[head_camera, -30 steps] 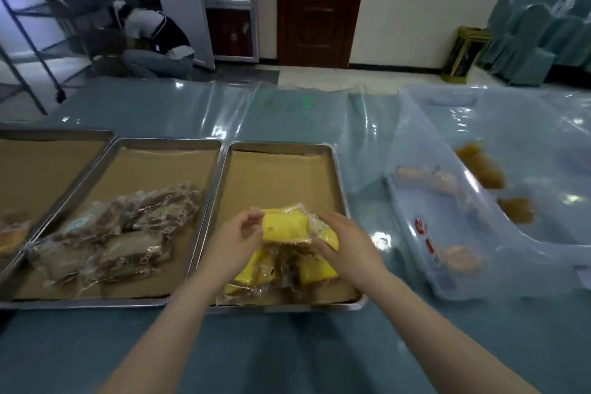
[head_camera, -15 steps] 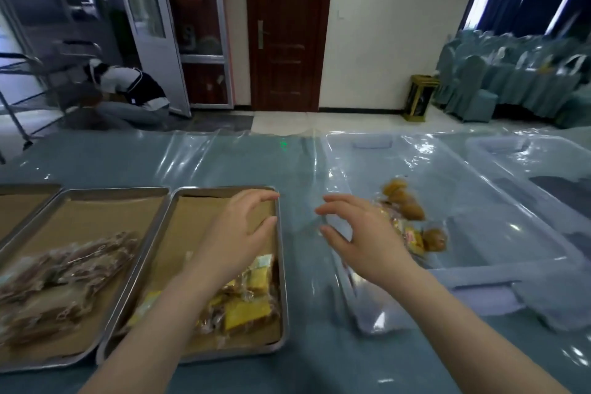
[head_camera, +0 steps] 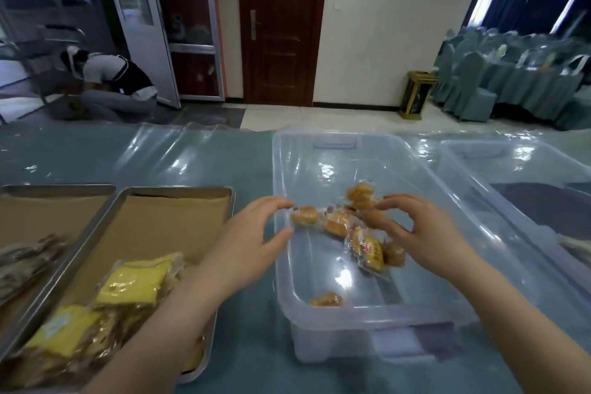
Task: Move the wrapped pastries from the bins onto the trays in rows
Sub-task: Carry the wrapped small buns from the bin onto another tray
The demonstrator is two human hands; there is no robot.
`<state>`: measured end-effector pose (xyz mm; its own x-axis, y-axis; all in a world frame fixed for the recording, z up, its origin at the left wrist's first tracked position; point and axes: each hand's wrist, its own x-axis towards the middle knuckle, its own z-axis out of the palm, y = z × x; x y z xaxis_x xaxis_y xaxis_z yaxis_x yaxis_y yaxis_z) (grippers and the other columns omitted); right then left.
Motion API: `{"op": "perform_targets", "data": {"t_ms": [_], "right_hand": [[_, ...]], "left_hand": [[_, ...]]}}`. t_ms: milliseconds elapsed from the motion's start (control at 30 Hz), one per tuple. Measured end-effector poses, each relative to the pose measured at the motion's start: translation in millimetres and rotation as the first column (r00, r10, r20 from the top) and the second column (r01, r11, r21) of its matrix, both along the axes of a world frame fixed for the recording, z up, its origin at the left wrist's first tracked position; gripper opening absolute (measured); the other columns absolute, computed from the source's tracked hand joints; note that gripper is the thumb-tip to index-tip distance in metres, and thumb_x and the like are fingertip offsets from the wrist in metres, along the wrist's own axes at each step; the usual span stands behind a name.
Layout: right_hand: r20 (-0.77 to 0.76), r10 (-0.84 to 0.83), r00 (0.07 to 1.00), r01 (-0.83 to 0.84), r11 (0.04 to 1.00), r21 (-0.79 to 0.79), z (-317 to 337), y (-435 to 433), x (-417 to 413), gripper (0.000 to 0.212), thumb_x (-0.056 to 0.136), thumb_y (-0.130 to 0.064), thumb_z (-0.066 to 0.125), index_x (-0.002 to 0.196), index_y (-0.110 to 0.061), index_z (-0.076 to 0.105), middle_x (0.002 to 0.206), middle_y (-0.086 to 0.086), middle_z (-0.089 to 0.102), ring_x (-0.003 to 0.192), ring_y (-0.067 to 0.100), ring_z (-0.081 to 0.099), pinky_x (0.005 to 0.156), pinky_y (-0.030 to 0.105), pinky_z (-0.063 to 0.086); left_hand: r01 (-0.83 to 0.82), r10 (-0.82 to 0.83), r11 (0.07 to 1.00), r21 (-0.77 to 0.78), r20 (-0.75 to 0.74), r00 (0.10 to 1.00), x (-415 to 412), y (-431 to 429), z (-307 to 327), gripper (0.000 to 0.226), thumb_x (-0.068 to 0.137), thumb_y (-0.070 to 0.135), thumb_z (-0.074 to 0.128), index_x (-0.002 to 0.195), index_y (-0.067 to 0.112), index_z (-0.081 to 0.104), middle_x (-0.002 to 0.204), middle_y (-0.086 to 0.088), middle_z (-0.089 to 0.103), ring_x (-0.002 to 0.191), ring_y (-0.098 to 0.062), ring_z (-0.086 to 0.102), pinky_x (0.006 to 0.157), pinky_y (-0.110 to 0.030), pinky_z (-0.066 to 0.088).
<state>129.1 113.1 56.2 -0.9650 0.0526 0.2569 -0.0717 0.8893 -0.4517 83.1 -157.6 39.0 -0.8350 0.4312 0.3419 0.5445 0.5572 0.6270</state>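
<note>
Dark wooden door (head_camera: 281, 25) in cream wall (head_camera: 399, 19), covered chairs (head_camera: 473, 80) right.

Under your right grip (head_camera: 425, 230) the bin (head_camera: 319, 150) is clear, smooth plastic with glossy highlights on its floor. The second bin (head_camera: 473, 153), right of that grip, looks the same. The pastries (head_camera: 367, 246) between your grips sit in shiny, crinkled clear film. Left of your left grip (head_camera: 252, 233) the tray (head_camera: 179, 191) is dull grey metal lined with matt brown paper (head_camera: 153, 230), and its yellow packs (head_camera: 134, 285) gleam. The tabletop (head_camera: 128, 163) looks like teal cloth under a glossy, wrinkled plastic sheet (head_camera: 198, 150).
</note>
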Motion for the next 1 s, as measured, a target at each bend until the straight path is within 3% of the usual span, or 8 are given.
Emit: {"op": "perform_targets", "data": {"t_ms": [100,233,300,467,633,767,867,1000], "right_hand": [[0.097,0.054,0.994,-0.061,0.995,0.075,-0.6,37.7,-25.9,0.024,0.089,-0.030,0.063,0.113,-0.031,0.062,0.122,-0.009,0.057,0.113,0.013,0.053,0.080,0.016,0.030],[0.320,0.140,0.937,-0.220,0.948,0.230,-3.7,71.3,-71.0,0.045,0.088,-0.042,0.062,0.130,-0.029,0.052,0.134,-0.004,0.050,0.117,0.017,0.050,0.090,0.023,0.035],[0.427,0.163,0.889,-0.310,0.902,0.301,-9.5,72.3,-95.7,0.055,0.087,-0.046,0.061,0.136,-0.027,0.046,0.138,-0.003,0.047,0.120,0.020,0.049,0.093,0.028,0.037],[0.566,0.268,0.780,-0.537,0.751,0.384,-64.9,35.7,-137.2,0.070,0.086,-0.052,0.058,0.144,-0.022,0.032,0.143,0.009,0.042,0.126,0.031,0.044,0.102,0.041,0.039],[0.762,0.316,0.566,-0.780,0.504,0.371,-144.9,-7.5,-110.9,0.097,0.080,-0.072,0.048,0.151,-0.031,-0.004,0.160,0.006,-0.002,0.145,0.035,-0.001,0.109,0.060,0.025],[0.783,0.426,0.454,-0.888,0.285,0.360,-186.9,-7.8,-81.4,0.095,0.081,-0.060,0.060,0.150,-0.033,0.000,0.160,0.006,-0.005,0.145,0.035,-0.007,0.109,0.066,0.014],[0.680,0.499,0.537,-0.839,0.234,0.491,-193.1,4.9,-91.1,0.081,0.086,-0.043,0.063,0.149,-0.025,0.015,0.160,0.011,-0.003,0.144,0.035,-0.011,0.109,0.066,0.009],[0.557,0.263,0.788,-0.602,0.523,0.604,-183.8,28.1,-129.8,0.093,0.080,-0.045,0.067,0.149,-0.030,0.005,0.155,0.012,-0.025,0.132,0.045,-0.032,0.104,0.073,0.007]], "left_hand": [[-0.037,0.042,0.998,-0.058,0.091,0.995,-17.3,36.2,-0.9,0.051,0.090,0.036,0.056,0.138,0.032,0.038,0.141,0.019,0.032,0.126,0.007,0.027,0.097,-0.008,0.022],[-0.161,0.199,0.920,-0.359,0.073,0.977,-34.2,74.4,-17.9,0.072,0.089,0.048,0.052,0.148,0.024,0.018,0.158,-0.002,0.006,0.144,-0.015,0.000,0.117,-0.036,0.003],[-0.203,0.224,0.855,-0.478,-0.013,0.975,-36.7,77.0,-28.3,0.077,0.087,0.054,0.050,0.148,0.024,0.014,0.158,-0.004,0.000,0.144,-0.018,-0.006,0.115,-0.036,-0.004],[-0.233,0.241,0.855,-0.463,-0.043,0.970,-37.7,74.8,-32.9,0.072,0.086,0.051,0.051,0.147,0.027,0.020,0.158,-0.001,0.004,0.144,-0.014,-0.004,0.112,-0.029,-0.005],[-0.259,0.251,0.824,-0.503,-0.086,0.964,-36.3,77.0,-34.4,0.065,0.089,0.044,0.050,0.145,0.024,0.025,0.157,-0.001,0.011,0.144,-0.014,-0.003,0.113,-0.029,-0.003],[-0.266,0.253,0.819,-0.509,-0.097,0.963,-37.6,75.8,-35.3,0.062,0.088,0.042,0.050,0.143,0.021,0.030,0.156,-0.001,0.017,0.144,-0.016,0.000,0.113,-0.030,-0.001],[-0.266,0.250,0.827,-0.494,-0.101,0.963,-37.4,75.4,-34.4,0.060,0.088,0.040,0.050,0.142,0.020,0.033,0.154,-0.001,0.022,0.144,-0.016,0.002,0.114,-0.030,0.000],[-0.263,0.247,0.829,-0.493,-0.098,0.964,-36.2,75.6,-32.1,0.058,0.089,0.040,0.049,0.141,0.021,0.034,0.153,-0.001,0.024,0.144,-0.016,0.003,0.114,-0.030,0.000]]}}
